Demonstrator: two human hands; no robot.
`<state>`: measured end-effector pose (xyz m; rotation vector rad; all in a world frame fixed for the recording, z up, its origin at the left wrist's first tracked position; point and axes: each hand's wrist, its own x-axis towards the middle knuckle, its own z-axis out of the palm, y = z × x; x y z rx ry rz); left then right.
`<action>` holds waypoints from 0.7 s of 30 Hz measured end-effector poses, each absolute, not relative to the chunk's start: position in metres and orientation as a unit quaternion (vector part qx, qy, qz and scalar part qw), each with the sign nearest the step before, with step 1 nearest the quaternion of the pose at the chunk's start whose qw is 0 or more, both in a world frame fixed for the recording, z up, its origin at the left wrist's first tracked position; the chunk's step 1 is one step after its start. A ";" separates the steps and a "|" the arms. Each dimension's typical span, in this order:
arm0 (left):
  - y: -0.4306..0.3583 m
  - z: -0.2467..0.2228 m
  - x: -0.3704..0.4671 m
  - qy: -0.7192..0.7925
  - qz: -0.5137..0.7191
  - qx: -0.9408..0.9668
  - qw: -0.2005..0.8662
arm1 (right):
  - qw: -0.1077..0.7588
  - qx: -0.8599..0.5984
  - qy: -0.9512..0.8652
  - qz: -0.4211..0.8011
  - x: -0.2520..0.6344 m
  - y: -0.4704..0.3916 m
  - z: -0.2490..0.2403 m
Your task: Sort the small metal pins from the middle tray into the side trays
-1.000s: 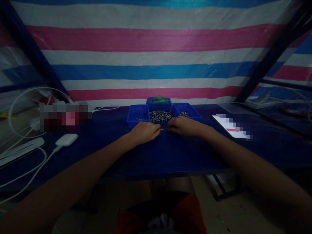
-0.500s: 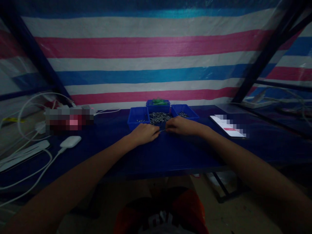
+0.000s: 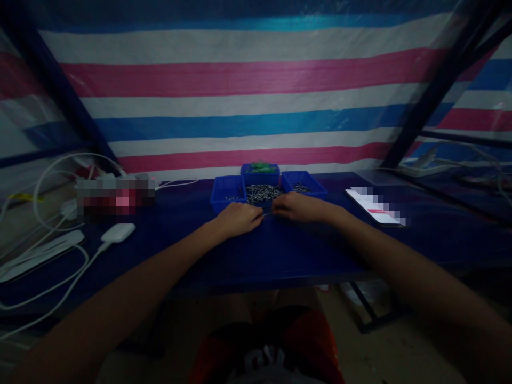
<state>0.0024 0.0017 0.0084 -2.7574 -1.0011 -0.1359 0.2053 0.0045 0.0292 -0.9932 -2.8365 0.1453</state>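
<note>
My left hand (image 3: 240, 217) and my right hand (image 3: 291, 206) face each other low over the blue table, fingers pinched. Between their fingertips runs a thin, shiny metal piece (image 3: 268, 214), held at both ends; its exact kind is too small to make out. Just behind the hands lies a heap of small metal pieces resembling screws (image 3: 264, 193). A blue bin (image 3: 228, 188) with a few small pieces stands left of the heap. Another blue bin (image 3: 314, 182), holding several dark metal pieces, is on the right. At the back, a third blue bin (image 3: 260, 175) contains green items.
On the right lies a phone (image 3: 374, 208) with a lit screen. White cables and a white charger (image 3: 119, 232) spread over the table's left side, near a long white device (image 3: 44, 255). A striped sheet (image 3: 248, 80) hangs behind the blue table (image 3: 256, 261), between dark frame posts.
The view has shifted very slightly. Both hands keep nearly the same place and grip on the thin metal piece.
</note>
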 end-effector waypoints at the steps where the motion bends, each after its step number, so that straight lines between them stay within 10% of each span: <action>1: 0.002 0.008 0.002 -0.339 -0.045 -0.934 0.102 | 0.064 -0.331 -0.940 0.047 0.205 0.004 0.029; 21: 0.005 0.008 0.000 -0.346 -0.040 -0.932 0.100 | 0.034 -0.357 -0.931 0.059 0.206 0.006 0.029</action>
